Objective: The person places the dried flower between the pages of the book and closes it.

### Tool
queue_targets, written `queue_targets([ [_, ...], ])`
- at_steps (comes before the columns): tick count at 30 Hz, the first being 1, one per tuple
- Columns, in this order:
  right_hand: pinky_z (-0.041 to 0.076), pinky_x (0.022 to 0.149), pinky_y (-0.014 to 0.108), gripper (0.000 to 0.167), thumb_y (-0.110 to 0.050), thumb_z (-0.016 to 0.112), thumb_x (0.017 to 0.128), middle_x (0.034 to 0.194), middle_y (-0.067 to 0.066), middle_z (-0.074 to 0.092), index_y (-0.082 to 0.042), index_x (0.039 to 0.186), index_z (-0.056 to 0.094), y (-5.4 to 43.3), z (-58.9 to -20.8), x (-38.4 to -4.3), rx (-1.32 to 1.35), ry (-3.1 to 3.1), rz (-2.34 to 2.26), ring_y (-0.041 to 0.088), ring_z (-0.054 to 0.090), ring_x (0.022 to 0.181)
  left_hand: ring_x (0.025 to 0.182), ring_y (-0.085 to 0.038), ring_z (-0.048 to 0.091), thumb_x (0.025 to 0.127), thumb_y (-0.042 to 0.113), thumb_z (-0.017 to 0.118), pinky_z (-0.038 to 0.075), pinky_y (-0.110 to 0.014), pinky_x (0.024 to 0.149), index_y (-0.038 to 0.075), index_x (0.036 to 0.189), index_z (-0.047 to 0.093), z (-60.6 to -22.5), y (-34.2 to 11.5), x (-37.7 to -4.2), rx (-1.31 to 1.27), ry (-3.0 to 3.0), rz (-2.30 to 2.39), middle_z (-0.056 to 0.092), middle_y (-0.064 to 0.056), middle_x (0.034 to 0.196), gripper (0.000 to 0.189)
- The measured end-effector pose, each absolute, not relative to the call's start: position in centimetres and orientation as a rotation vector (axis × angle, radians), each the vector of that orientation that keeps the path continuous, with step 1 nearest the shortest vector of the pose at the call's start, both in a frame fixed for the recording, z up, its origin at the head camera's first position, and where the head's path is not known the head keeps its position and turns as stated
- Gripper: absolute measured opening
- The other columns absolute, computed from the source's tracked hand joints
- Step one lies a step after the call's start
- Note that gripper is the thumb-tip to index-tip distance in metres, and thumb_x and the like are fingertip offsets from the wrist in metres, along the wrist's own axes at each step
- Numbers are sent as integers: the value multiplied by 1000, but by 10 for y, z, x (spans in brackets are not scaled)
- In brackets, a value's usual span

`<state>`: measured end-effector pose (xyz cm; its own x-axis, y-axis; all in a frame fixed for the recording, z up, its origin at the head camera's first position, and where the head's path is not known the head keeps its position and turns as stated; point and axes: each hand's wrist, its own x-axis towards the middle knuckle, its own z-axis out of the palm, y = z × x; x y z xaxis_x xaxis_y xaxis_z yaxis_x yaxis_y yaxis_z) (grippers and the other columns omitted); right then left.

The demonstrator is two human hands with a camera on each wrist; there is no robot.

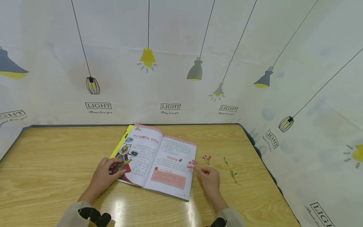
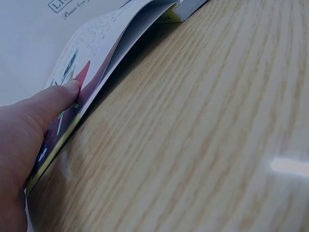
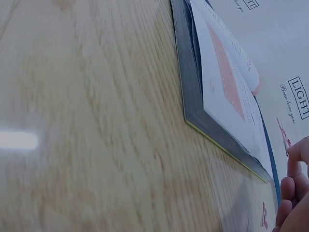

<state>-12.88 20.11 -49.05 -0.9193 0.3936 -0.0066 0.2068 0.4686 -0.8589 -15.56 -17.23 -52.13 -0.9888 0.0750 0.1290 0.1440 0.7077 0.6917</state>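
An open book (image 1: 175, 157) with printed, illustrated pages lies on the wooden table. My left hand (image 1: 105, 173) rests at the lower left edge of its left page, thumb (image 2: 63, 99) lying on the picture; most of its other fingers are hidden in the left wrist view. My right hand (image 1: 209, 180) is just off the book's right edge, pinching a small sprig of pink flowers (image 1: 191, 164) between thumb and forefinger. Those blossoms overlap the right page in the head view and stand up from the fingertips in the right wrist view (image 3: 294, 150).
Right of the book lie a reddish-pink flower sprig (image 1: 207, 158), a small green sprig (image 1: 225, 161) and a longer green-leaved stem (image 1: 233, 177). Behind the table (image 1: 65, 151) and along its right side hangs a pale cloth (image 1: 127, 78) printed with lamps.
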Motion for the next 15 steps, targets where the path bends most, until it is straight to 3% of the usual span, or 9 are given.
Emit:
queue_targets([
  [15, 41, 56, 27, 17, -19, 70, 77, 69, 3, 60, -2, 79, 70, 169, -492, -146, -623, -2498, 1436, 14, 50, 62, 83, -22, 44, 79, 41, 70, 37, -38, 71, 7, 113, 61, -520, -172, -154, -177, -2816, -1157, 44, -9, 94, 49],
])
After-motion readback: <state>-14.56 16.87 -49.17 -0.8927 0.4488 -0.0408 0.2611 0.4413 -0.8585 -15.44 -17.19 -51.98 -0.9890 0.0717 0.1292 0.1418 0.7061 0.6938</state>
